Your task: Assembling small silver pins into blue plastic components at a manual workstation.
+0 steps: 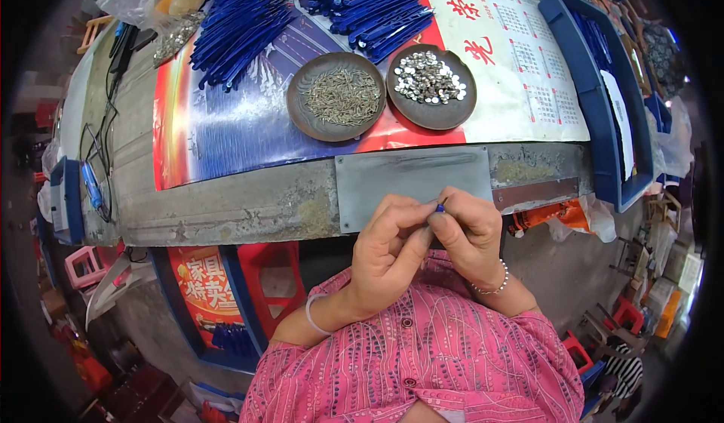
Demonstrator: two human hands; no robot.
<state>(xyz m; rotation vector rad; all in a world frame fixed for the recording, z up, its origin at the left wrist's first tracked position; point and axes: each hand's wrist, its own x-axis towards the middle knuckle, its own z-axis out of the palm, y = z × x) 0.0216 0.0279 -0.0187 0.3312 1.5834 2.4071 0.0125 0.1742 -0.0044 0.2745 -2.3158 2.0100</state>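
Observation:
My left hand (392, 246) and my right hand (473, 230) meet in front of my chest, at the near edge of the bench. Fingertips of both are pinched together around a small blue piece (440, 207); only a bit of it shows, and the fingers hide the rest. Just beyond them, a grey metal plate (377, 185) is fixed to the bench edge. Farther off stand two dark round dishes: the left dish (299, 117) holds many thin metal pins (343, 95), the right dish (422, 119) shiny small discs (430, 76).
Slender blue parts lie in a left pile (245, 27) and a right pile (369, 8) on a printed poster sheet (226, 155). A blue crate (596, 121) stands at the right. A cable with a blue-handled tool (91, 185) lies far left. Below is a red stool (271, 257).

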